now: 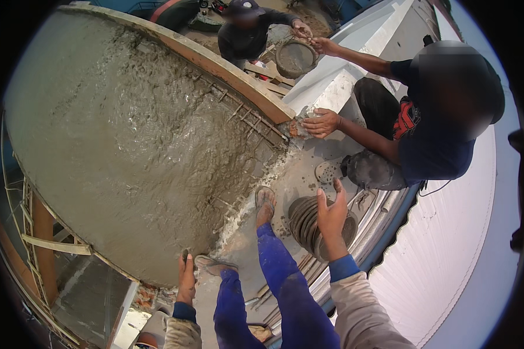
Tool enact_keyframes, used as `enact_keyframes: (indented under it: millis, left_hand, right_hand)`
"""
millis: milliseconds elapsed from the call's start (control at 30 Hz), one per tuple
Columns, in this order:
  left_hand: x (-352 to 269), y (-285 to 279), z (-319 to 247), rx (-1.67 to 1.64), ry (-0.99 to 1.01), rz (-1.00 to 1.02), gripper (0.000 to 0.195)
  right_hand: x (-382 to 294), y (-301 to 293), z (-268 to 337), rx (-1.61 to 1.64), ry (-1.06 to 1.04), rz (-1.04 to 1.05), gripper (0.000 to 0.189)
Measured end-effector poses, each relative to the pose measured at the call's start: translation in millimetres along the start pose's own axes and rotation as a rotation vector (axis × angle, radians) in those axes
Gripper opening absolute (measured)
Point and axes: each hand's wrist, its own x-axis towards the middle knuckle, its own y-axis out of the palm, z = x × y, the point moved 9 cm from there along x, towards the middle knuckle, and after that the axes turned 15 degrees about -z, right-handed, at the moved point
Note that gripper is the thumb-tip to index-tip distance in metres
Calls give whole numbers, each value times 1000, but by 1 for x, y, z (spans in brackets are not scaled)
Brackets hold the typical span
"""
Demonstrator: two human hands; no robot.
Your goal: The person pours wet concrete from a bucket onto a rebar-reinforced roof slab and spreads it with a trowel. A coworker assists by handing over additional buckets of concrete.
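My left hand (186, 276) is raised, holding nothing, near the lower edge of a slab of wet concrete (126, 161). My right hand (333, 213) is also bare, thumb and fingers spread, in front of a stack of nested rubber buckets (305, 220) lying tilted on the ledge. Whether it touches the stack I cannot tell. Beyond it a crouching co-worker (436, 144) reaches one hand to a round mud-smeared bucket (296, 59). A second person (243, 30) below has a hand at the same rim. The crouching co-worker's other hand (322, 123) is by the slab's corner.
A timber formwork board (227, 65) borders the concrete, with steel reinforcing bars (244, 114) exposed along it. Metal pipes (377, 209) lie along the ledge, beside a white corrugated roof (432, 261). My sandalled foot (265, 200) stands at the concrete's rough edge. Wooden framing (56, 244) drops away at left.
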Motion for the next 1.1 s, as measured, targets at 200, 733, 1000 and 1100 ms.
enact_keyframes:
  millis: [200,733,1000,1100]
  left_hand:
    - [-11,55,-2,19,-218,-81,88]
    - [75,323,-139,-820,-452,543,80]
    - [142,270,12,-1353,-530,320,81]
    - [157,224,77,-1395,-533,228,81]
  right_hand:
    - [235,189,29,584,279,243,72]
    - [106,97,180,1504,690,813,31]
    - [-11,126,148,1004,734,1435,44]
    - [-61,163,121,661,487,1484,43]
